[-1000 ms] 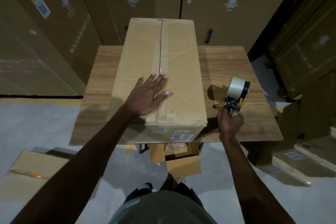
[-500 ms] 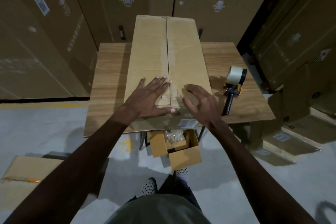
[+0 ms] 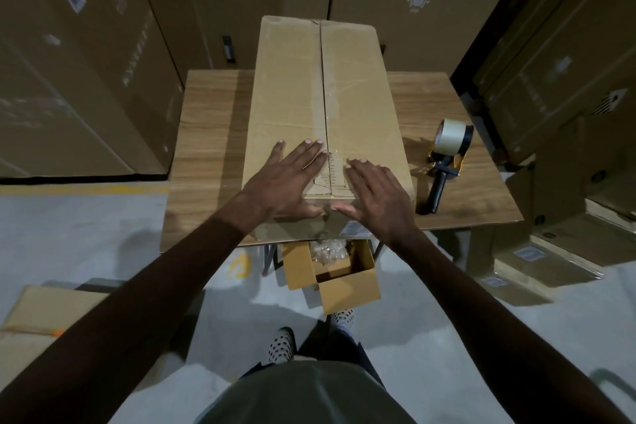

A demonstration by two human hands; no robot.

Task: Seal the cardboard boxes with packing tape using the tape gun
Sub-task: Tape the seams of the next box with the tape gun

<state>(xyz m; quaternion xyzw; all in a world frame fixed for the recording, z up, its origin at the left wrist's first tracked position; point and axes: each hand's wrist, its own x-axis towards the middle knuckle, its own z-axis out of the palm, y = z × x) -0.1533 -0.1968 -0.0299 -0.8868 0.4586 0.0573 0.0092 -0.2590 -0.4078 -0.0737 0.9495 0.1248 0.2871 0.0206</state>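
While flat on 1 box (image 3: 292,86): 2 hands (image 3: 292,179), 1 tape gun (image 3: 447,155) beside.

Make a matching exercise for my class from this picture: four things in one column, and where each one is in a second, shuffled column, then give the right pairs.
Things:
1. tape gun
2. left hand
3. right hand
4. small open box

Places:
A. on the floor under the table's near edge
B. flat on the big cardboard box, left of its centre seam
C. lying on the table, right of the big box
D. flat on the big box, right of the seam

Pairs: 1-C, 2-B, 3-D, 4-A
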